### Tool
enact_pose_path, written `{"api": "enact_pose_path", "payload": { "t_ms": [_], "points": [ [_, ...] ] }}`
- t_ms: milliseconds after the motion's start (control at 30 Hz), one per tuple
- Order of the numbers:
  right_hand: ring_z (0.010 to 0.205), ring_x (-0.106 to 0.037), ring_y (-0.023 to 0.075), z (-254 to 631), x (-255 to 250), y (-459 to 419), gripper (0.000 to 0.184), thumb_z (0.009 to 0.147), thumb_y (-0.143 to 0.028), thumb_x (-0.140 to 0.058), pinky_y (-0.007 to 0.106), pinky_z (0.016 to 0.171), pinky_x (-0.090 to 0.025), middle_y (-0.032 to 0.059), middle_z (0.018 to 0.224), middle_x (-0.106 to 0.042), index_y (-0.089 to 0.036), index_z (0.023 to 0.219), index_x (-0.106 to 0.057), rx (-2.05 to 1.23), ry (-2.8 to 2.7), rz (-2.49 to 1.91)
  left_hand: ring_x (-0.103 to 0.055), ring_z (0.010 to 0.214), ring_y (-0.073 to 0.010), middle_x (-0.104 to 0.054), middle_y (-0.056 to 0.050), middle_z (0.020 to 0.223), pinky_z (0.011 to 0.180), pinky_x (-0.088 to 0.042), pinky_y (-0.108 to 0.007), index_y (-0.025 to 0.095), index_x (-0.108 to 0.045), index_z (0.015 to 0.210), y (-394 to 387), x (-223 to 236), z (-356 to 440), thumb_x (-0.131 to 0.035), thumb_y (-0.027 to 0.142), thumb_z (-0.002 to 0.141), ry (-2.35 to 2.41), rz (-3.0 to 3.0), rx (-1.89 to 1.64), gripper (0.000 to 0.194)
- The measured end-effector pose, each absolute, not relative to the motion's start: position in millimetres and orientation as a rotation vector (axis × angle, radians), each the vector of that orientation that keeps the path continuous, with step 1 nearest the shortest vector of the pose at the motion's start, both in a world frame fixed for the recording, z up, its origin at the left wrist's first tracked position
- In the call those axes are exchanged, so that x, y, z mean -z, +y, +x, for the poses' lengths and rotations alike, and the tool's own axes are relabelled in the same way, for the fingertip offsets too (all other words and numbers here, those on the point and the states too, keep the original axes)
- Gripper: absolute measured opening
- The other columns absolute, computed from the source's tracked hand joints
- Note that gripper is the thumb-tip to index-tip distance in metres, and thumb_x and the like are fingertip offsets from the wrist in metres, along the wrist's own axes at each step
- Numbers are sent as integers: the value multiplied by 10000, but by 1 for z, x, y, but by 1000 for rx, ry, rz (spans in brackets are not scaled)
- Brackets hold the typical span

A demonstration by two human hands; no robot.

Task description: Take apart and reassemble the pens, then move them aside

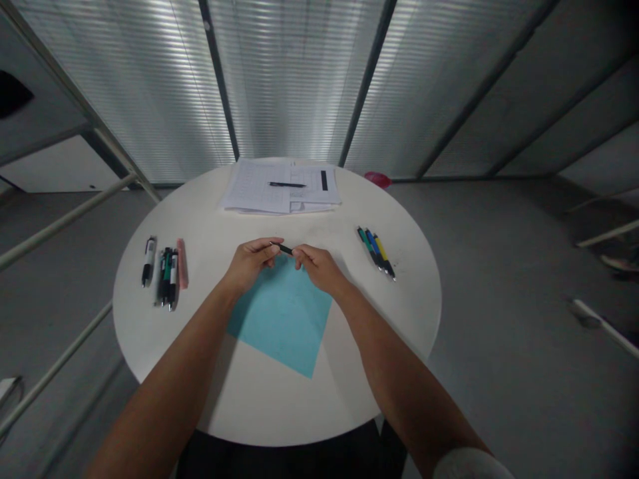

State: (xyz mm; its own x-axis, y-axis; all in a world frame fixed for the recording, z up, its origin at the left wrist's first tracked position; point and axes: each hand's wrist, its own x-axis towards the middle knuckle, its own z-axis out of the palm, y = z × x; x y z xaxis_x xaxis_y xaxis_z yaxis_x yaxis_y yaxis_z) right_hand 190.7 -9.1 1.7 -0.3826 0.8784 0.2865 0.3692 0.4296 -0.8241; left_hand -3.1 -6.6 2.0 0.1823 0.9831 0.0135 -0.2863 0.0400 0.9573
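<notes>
Both my hands meet above the far corner of a light blue sheet (282,319) on the round white table (399,313). Between them is a dark pen (285,249). My left hand (251,261) pinches one end of it with curled fingers. My right hand (315,264) grips the other end, its fingers closed too. Only a short stretch of the pen shows between the fingertips.
Several pens and a pink eraser-like bar (182,263) lie at the table's left (164,274). Three coloured pens (376,251) lie at the right. A stack of printed papers (279,187) with a black pen (287,184) sits at the far edge. A red object (378,178) lies behind the table.
</notes>
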Motion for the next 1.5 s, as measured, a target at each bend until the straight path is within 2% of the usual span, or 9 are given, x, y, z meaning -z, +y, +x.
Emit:
{"api": "enact_pose_path", "payload": {
  "t_ms": [100,167,267,400,600,833,1233,1400,1500],
  "points": [
    [655,-518,120,189,2,-9,246,851,-441,-598,247,632,-383,-32,740,-570,-217,950,-567,-905,-1846,-1044,-502,552,-74,-637,-16,704,558,-380,-242,170,-756,966,-7,-2,-2,-792,288,690,859,1051,-1188,302],
    [658,-518,119,188,5,-7,255,815,-423,-644,245,629,-385,-34,753,-575,-217,931,-549,-909,-1799,-1070,-499,546,-73,-640,-17,710,554,-379,-242,170,-757,958,-7,-3,-2,-799,288,679,859,1036,-1191,306],
    [645,-510,115,188,5,-6,222,882,-422,-552,248,635,-376,-32,719,-581,-207,829,-553,-914,-1851,-1085,-504,549,-77,-646,-25,717,557,-382,-246,163,-755,962,-7,-4,-3,-800,295,675,878,1035,-1198,319],
    [647,-512,115,190,1,-7,342,961,-426,-390,260,673,-377,-25,677,-570,-199,775,-566,-898,-1943,-1046,-504,551,-81,-644,-27,705,561,-385,-251,158,-753,978,-7,-3,-3,-792,306,683,894,1057,-1188,332],
    [675,-520,118,187,4,-7,248,818,-420,-638,241,636,-385,-38,754,-555,-214,903,-527,-930,-1801,-1046,-505,551,-77,-631,-14,695,560,-387,-244,166,-753,979,-8,-3,-2,-793,298,680,866,1056,-1183,329],
    [629,-495,111,190,0,-7,325,949,-445,-416,243,646,-369,-27,684,-563,-203,807,-579,-913,-1954,-1080,-507,549,-82,-641,-27,703,561,-387,-252,162,-756,958,-7,-4,-3,-791,304,685,897,1072,-1187,310],
    [642,-535,116,190,-1,-9,415,957,-504,-383,246,668,-381,-13,675,-596,-197,781,-599,-881,-1967,-1105,-493,533,-91,-619,-28,648,532,-366,-245,152,-765,935,-4,0,-2,-771,367,703,1012,1129,-1259,316],
    [537,-497,112,188,2,-10,430,962,-521,-346,245,596,-378,-30,571,-572,-197,876,-616,-1067,-1909,-1073,-475,526,-84,-603,-16,627,531,-361,-240,150,-765,899,-5,-2,-2,-784,346,683,986,1102,-1263,292],
    [547,-499,106,186,5,-8,323,927,-498,-447,236,575,-382,-33,633,-604,-212,975,-590,-1107,-1823,-1050,-476,522,-84,-585,-8,606,532,-363,-240,147,-762,892,-5,-3,-2,-789,342,675,971,1074,-1268,293]
  ]
}}
